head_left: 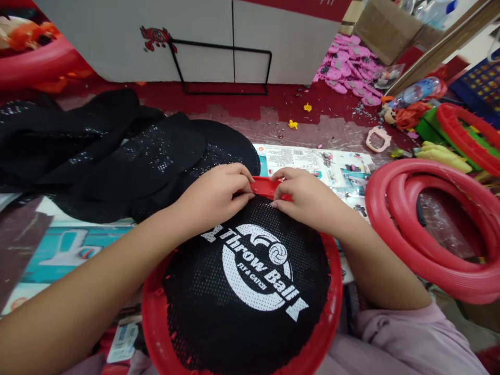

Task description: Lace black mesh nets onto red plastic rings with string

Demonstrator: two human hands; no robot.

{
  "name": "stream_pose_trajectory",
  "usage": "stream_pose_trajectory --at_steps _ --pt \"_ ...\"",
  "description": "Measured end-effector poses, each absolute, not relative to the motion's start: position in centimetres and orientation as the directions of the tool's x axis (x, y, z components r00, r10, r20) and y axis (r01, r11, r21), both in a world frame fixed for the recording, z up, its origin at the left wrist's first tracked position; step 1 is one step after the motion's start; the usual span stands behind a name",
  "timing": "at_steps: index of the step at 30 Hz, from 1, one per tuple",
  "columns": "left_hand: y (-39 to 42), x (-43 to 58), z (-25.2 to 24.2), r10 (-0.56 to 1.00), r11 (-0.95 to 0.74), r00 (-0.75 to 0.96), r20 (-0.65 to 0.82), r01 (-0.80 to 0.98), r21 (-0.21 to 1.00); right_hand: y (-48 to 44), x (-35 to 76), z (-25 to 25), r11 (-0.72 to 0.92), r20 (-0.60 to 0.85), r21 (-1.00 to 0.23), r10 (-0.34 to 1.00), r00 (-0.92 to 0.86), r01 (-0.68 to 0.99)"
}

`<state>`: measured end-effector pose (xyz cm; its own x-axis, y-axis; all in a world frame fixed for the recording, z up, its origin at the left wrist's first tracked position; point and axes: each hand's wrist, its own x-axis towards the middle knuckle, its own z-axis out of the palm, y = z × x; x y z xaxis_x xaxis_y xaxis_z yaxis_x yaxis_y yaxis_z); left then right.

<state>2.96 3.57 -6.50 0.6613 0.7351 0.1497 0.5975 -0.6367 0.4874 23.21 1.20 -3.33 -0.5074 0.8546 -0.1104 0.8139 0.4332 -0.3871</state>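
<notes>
While the left hand [222, 192] and right hand [312, 198] pinched the ring [153, 310], "Throw Ball, Fly & Catch" showed on the mesh [207, 317] inside it.

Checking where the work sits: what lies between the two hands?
In the head view, a short stretch of red rim and the top edge of the printed mesh lie between the left hand and right hand.

A black rectangular wire frame [222, 92] stands before a large white-and-red panel [203, 21]. Flat pink plastic pieces [346, 65] lie heaped beside it, left of a clear plastic bottle [417, 94].
</notes>
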Motion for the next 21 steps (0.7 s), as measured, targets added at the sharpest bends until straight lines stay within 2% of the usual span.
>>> stream_pose_trajectory --at_steps 8,14,21 --pt "3.2 2.9 -6.7 0.801 -0.571 0.578 0.157 0.657 0.493 1.4 23.8 -3.4 0.354 -0.104 -0.405 0.898 -0.427 0.843" --pt "3.4 3.1 -6.9 0.833 -0.537 0.53 0.161 0.701 0.469 1.9 24.0 -4.1 0.376 -0.046 -0.458 0.895 -0.444 0.806" --pt "3.5 3.5 -7.0 0.855 -0.505 0.492 0.161 0.722 0.473 2.1 24.0 -4.6 0.375 -0.006 -0.456 0.906 -0.424 0.807"
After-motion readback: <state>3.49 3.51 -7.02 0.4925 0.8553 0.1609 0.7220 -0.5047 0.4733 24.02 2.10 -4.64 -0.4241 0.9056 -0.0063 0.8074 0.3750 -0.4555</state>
